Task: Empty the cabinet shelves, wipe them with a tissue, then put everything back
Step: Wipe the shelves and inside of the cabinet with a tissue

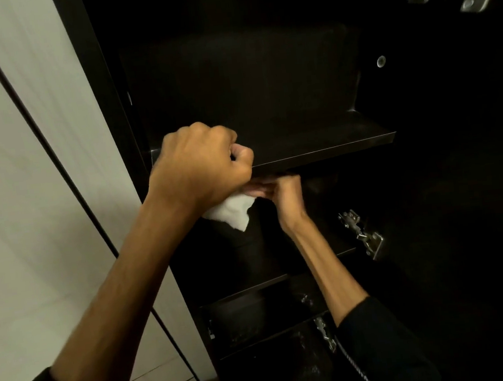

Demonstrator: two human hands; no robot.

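Your left hand point(197, 168) clenches the white tissue point(231, 213) at the upper shelf point(317, 146) edge's nine o'clock end, ready to wipe, while your right hand point(282, 194) pinches its hanging corner, probably to spread it.

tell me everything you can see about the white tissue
The tissue is a white, soft, crumpled sheet, paper by its look. The left hand grips it in a closed fist, so most of it is hidden; a small bit shows by the thumb, and a wrinkled flap with a pointed corner hangs below the fist. It sits at the front edge of the dark upper shelf, near its left end. The right hand has its fingertips at the hanging flap, apparently touching it.
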